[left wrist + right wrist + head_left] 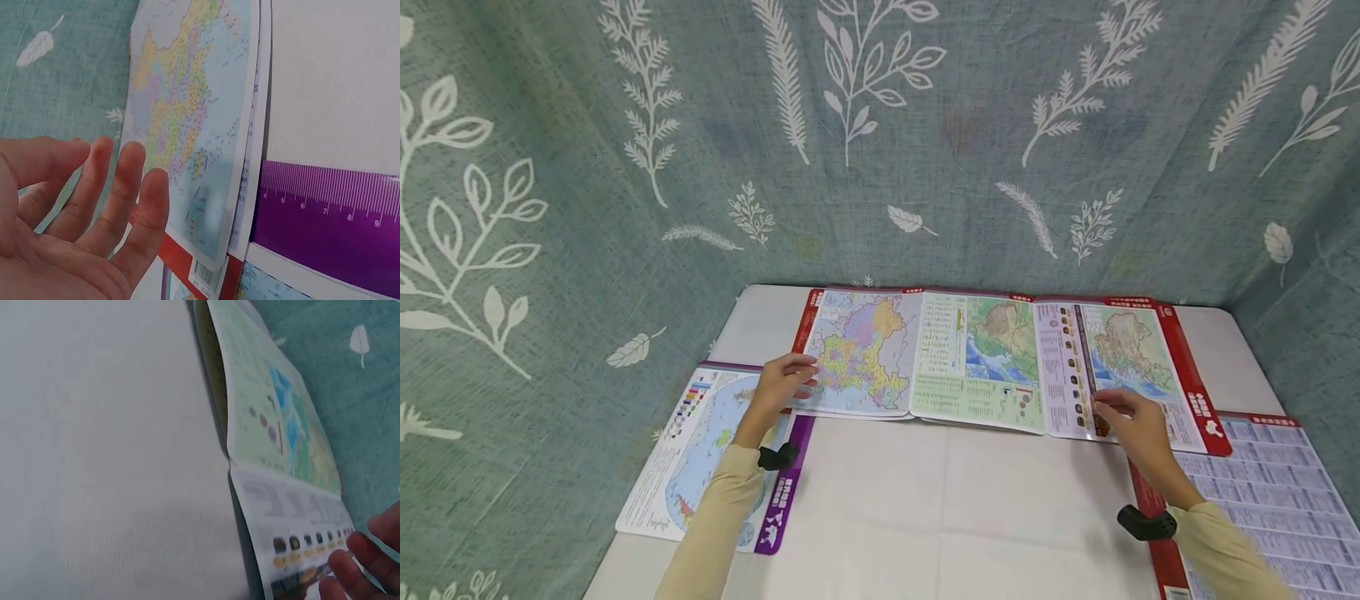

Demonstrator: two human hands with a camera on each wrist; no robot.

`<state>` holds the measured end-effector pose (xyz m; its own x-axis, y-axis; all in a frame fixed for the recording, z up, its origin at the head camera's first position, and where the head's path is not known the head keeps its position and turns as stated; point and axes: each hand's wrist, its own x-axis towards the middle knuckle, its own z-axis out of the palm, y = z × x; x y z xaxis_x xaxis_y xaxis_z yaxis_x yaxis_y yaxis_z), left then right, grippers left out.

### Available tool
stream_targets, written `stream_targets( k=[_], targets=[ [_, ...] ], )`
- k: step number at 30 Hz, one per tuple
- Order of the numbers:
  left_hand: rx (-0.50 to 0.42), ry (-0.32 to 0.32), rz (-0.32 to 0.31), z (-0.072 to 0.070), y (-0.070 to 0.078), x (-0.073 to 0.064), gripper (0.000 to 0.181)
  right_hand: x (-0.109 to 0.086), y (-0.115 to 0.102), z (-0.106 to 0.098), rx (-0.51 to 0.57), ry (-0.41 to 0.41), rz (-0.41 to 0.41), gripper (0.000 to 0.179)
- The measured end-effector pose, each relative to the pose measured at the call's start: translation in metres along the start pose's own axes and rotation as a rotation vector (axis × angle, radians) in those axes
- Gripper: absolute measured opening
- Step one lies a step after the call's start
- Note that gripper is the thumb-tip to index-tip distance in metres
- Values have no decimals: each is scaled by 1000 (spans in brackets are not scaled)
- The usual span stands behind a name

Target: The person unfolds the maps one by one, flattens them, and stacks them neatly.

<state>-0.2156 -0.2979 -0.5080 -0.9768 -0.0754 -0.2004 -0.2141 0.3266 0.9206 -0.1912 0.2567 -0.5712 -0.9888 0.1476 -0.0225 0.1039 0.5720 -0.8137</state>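
Note:
A folding map (977,400) lies spread across the back of the white table, with several panels of coloured maps and text and red end strips. My left hand (778,383) is at its left panel (187,112). In the left wrist view the fingers are loosely bent and the thumb stands apart, with nothing held. Over the right part hovers or rests my right hand (1138,425), near the purple-tinted text panel (281,506); its fingers are slightly bent. Whether those fingertips touch the paper I cannot tell. The panels rise a little at the creases.
A world map with a purple strip (793,483) lies at the left, partly beneath my left forearm. At the right, a red-edged sheet of printed tables (1262,483) lies partly under the folding map. A grey-green leaf-patterned curtain (925,167) hangs behind the table (955,500).

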Motion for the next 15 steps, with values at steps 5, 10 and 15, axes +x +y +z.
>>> stream_targets(
  k=[5, 10, 15],
  targets=[
    [-35, 20, -15, -6, -1, -2, 33, 8, 15, 18, 62, -20, -28, 40],
    [-78, 49, -17, -15, -6, -3, 35, -7, -19, 19, 175, -66, 17, 37],
    [-83, 104, -54, -27, -12, -8, 38, -28, -61, 18, 226, -112, 32, 31]
  ],
)
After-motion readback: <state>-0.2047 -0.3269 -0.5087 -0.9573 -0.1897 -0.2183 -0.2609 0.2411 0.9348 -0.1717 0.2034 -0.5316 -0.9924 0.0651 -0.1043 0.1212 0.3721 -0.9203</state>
